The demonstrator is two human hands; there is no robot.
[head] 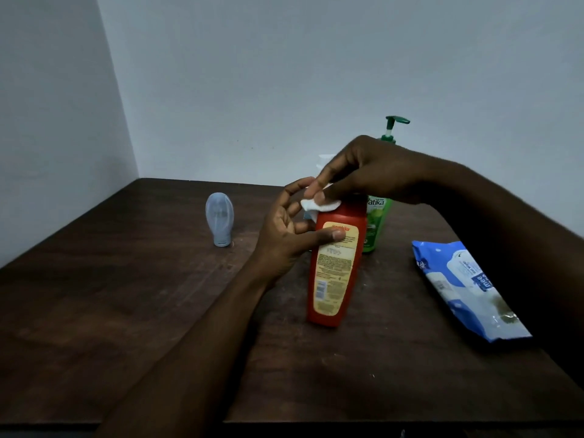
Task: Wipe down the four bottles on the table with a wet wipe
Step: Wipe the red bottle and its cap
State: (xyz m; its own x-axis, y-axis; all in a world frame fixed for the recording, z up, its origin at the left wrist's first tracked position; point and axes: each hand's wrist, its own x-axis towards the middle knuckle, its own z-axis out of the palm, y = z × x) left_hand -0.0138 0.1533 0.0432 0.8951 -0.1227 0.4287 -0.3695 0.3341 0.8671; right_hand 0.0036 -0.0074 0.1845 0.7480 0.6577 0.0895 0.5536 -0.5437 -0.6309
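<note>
The tall red plastic bottle [336, 267] stands mid-table on the dark wooden table [126, 311]. The left hand [286, 235] steadies it, thumb on the label. The right hand [363, 173] presses a white wet wipe [319, 205] onto its top.

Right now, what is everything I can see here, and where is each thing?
red bottle: one, red with a cream label, upright at the table's middle, nearest the camera.
green pump bottle: one, green, behind the red bottle, partly hidden.
blue-grey tube: one, pale blue-grey, standing on its cap, far left.
wipe pack: one, blue and white, lying flat on the right.
wet wipe: one, white, on the red bottle's top.
table: one, dark brown.
left hand: steadies the red bottle.
right hand: presses the wet wipe down.
</note>
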